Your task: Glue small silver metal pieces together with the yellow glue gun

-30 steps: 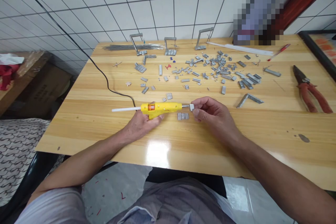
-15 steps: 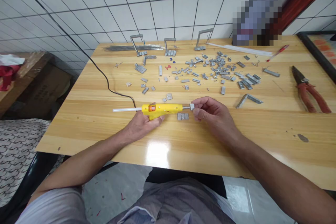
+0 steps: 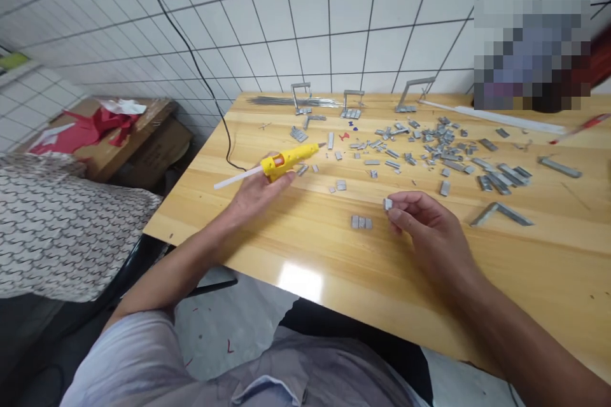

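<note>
Head view, only one. My left hand (image 3: 262,194) is wrapped around the handle of the yellow glue gun (image 3: 296,156). Thumb shows on the near side, other fingers mostly hidden, so can't tell if the trigger is pressed. Nozzle (image 3: 321,147) points right and away from those fingers, well apart from my right fingertips. White glue stick (image 3: 233,179) pokes out the back, left of my left fingers. Black cord (image 3: 226,124) comes down to just beyond that hand.

My right hand (image 3: 434,222) has thumb and forefinger clamped on a small grey block (image 3: 387,204), held at the tips above the table (image 3: 305,235). Row of three grey blocks (image 3: 361,222) lies just left of those fingertips, slightly nearer me. Small grey pair (image 3: 340,185) sits farther left and beyond. Bent grey bar (image 3: 503,211) is right of the right-hand fingers. Scrap pile (image 3: 443,140) is beyond them. Three grey stands (image 3: 351,114) are far beyond both sets of fingers, by the tiled wall (image 3: 353,6).
</note>
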Demonstrator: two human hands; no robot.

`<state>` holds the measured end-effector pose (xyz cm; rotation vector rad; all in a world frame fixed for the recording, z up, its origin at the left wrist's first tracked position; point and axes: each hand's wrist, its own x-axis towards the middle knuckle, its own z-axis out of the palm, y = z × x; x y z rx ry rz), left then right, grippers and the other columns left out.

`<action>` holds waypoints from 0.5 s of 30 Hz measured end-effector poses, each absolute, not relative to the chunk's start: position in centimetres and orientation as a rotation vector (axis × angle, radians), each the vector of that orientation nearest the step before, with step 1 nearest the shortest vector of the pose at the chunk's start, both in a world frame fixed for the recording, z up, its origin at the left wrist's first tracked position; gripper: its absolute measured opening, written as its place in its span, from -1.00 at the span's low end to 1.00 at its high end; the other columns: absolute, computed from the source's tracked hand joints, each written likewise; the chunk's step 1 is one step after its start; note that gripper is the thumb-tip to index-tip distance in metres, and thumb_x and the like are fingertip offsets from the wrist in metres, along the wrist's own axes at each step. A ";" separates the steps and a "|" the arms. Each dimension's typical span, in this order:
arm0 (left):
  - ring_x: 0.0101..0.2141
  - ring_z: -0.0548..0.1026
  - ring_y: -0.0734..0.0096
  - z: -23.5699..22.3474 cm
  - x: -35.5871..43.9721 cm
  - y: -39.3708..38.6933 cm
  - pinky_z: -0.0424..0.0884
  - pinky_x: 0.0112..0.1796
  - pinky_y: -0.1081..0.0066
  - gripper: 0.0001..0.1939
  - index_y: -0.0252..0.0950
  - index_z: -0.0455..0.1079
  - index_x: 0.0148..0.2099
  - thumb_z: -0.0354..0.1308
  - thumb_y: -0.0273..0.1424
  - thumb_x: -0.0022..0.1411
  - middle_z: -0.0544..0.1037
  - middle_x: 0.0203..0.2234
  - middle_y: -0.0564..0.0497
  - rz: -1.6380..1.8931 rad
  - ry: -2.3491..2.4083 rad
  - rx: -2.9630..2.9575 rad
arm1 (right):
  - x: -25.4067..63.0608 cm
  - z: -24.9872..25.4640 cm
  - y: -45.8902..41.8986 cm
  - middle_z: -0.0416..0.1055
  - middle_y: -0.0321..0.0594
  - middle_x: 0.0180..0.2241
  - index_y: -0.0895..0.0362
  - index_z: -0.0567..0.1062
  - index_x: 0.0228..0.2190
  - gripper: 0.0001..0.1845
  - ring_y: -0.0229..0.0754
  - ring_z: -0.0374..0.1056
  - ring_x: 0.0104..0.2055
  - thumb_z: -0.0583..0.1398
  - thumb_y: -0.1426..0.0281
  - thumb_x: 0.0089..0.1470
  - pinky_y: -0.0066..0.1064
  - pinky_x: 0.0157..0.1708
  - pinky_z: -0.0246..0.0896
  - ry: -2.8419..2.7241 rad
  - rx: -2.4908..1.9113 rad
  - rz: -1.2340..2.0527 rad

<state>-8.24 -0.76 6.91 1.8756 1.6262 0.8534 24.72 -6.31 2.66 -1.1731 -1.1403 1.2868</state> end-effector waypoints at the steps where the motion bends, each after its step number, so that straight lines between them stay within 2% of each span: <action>1: -0.27 0.48 0.33 7.3 -9.5 -0.4 0.41 -0.19 0.40 -0.74 -0.24 0.47 -0.03 0.17 -0.20 0.35 0.55 -0.26 0.02 0.834 1.678 1.913 | 24.8 2.7 -6.3 0.51 -0.31 -0.42 0.00 0.66 -0.23 -0.79 -0.28 0.35 -0.46 0.46 0.22 0.10 -0.40 -0.45 0.30 -1.156 -1.178 1.282; 3: -0.24 0.46 0.30 7.3 -12.3 0.1 0.39 -0.14 0.37 -0.72 -0.25 0.45 0.03 0.12 -0.28 0.33 0.55 -0.22 -0.01 0.759 1.740 2.017 | 24.8 2.7 -6.3 0.52 -0.30 -0.42 0.01 0.66 -0.24 -0.77 -0.27 0.36 -0.45 0.47 0.20 0.08 -0.40 -0.45 0.31 -1.180 -1.184 1.279; 5: -0.09 0.47 0.17 6.5 -14.9 0.4 0.40 0.01 0.27 -0.62 -0.30 0.43 0.12 0.04 -0.26 0.36 0.56 -0.05 -0.13 0.659 1.650 2.162 | 24.7 2.7 -6.3 0.54 -0.28 -0.40 0.02 0.66 -0.25 -0.75 -0.26 0.38 -0.44 0.48 0.18 0.06 -0.39 -0.43 0.34 -1.199 -1.192 1.281; 7: 0.01 0.45 0.06 5.1 -16.8 0.8 0.39 0.10 0.17 -0.56 -0.33 0.42 0.16 -0.01 -0.23 0.38 0.55 -0.01 -0.20 0.492 1.662 2.247 | 24.6 2.7 -6.3 0.56 -0.27 -0.39 0.02 0.66 -0.25 -0.72 -0.26 0.40 -0.43 0.48 0.16 0.05 -0.38 -0.41 0.36 -1.216 -1.199 1.285; 10: 0.06 0.43 -0.03 3.1 -18.1 1.5 0.38 0.13 0.07 -0.49 -0.31 0.35 0.29 -0.06 -0.34 0.37 0.53 -0.01 -0.23 0.223 1.977 2.224 | 24.3 2.6 -6.4 0.57 -0.28 -0.40 0.01 0.65 -0.25 -0.69 -0.24 0.42 -0.43 0.49 0.13 0.03 -0.36 -0.38 0.40 -1.237 -1.213 1.292; 15: 0.12 0.39 -0.20 1.9 -18.2 2.9 0.31 0.14 -0.09 -0.42 -0.35 0.32 0.37 -0.08 -0.38 0.36 0.47 0.04 -0.35 0.161 2.157 2.169 | 24.2 2.6 -6.0 0.59 -0.25 -0.39 0.02 0.64 -0.25 -0.60 -0.20 0.45 -0.42 0.50 0.06 -0.04 -0.32 -0.37 0.43 -1.257 -1.279 1.289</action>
